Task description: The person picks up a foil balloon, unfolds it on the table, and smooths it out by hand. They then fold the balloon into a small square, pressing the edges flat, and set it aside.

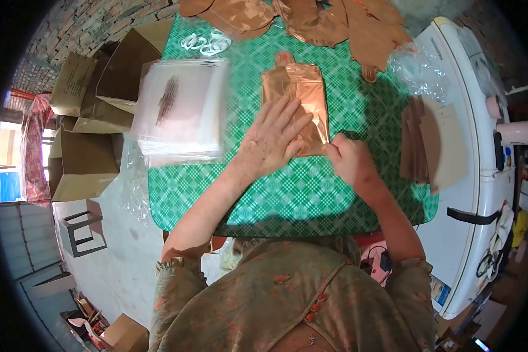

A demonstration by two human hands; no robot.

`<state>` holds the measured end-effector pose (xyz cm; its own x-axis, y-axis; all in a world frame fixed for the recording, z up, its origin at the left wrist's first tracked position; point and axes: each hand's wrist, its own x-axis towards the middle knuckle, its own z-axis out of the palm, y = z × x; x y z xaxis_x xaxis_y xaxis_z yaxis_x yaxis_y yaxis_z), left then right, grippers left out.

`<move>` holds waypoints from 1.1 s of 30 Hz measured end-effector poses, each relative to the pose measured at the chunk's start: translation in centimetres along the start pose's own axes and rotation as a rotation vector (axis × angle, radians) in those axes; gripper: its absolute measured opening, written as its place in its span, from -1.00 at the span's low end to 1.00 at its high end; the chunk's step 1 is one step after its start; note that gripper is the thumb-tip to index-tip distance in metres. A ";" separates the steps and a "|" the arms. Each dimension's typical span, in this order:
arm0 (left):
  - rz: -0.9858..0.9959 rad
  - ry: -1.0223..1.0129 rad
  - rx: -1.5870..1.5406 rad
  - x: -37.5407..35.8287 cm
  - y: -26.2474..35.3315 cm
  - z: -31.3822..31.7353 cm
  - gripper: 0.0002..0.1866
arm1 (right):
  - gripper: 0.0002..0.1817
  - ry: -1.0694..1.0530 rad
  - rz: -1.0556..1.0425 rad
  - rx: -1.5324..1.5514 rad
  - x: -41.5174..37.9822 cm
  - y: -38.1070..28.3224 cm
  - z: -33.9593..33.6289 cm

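A shiny copper-coloured foil piece (311,88), folded into a flat rectangle, lies on the green checked tablecloth (287,199). A narrow rounded tab sticks out from its far end. My left hand (271,136) rests flat on its left and near part with the fingers stretched out, hiding that area. At the near right corner, my right hand (351,158) is closed, thumb and forefinger pinching the foil edge. Left of my left hand sits a stack of clear plastic bags (185,111) with dark print on the top one.
More copper-brown foil pieces (317,23) lie along the far table edge, near white ribbon loops (208,43). Brown flat strips (415,141) and crumpled clear plastic (419,70) are at the right, beside a white fridge (457,246). Open cardboard boxes (91,155) stand left.
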<state>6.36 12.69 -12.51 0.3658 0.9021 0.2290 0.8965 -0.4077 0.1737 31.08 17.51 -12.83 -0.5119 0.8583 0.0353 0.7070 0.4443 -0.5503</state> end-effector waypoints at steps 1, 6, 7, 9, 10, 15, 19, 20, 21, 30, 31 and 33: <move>0.000 -0.002 0.001 0.0 0.0 0.0 -0.35 | -0.76 0.032 -0.060 -0.118 0.0 -0.3 -0.2; 0.009 -0.001 -0.010 0.0 0.0 -0.2 -0.32 | -0.70 -0.058 0.003 -0.375 0.3 -4.6 -2.7; 0.010 -0.004 -0.010 0.0 0.0 -0.1 -0.31 | -0.68 0.023 -0.105 -0.356 0.3 -4.4 -2.2; 0.020 0.031 -0.002 0.0 -0.1 0.2 -0.31 | -0.55 0.094 -0.300 -0.329 0.5 -4.2 -1.5; 0.026 0.049 0.002 0.0 -0.2 0.3 -0.31 | -0.43 0.084 -0.388 -0.322 0.7 -4.4 -1.2; 0.023 -0.019 0.029 0.2 -0.3 0.1 -0.28 | 0.04 -0.103 -0.398 -0.312 1.7 -2.6 0.1; 0.024 0.004 -0.020 0.2 -0.2 0.1 -0.27 | 0.07 -0.079 -0.359 -0.313 2.5 -1.9 0.2; 0.023 0.008 -0.021 0.3 -0.1 0.1 -0.27 | 0.06 -0.073 -0.343 -0.326 2.8 -1.7 0.1; 0.022 0.011 -0.022 0.3 -0.1 0.1 -0.27 | 0.06 -0.068 -0.328 -0.338 3.2 -1.5 0.1; 0.008 -0.048 -0.022 0.3 0.0 -0.3 -0.32 | -0.09 0.003 -0.292 -0.477 8.8 0.5 0.4; 0.009 -0.032 -0.039 0.2 0.0 -0.2 -0.33 | -0.10 -0.011 -0.259 -0.496 9.4 0.2 -0.1; 0.011 -0.041 -0.030 0.2 0.0 -0.1 -0.32 | -0.13 -0.002 -0.215 -0.521 10.8 0.2 -0.4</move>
<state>6.38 12.85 -12.33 0.3861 0.9022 0.1922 0.8845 -0.4213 0.2004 25.86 26.91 -12.22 -0.6716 0.7343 0.0991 0.7340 0.6776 -0.0466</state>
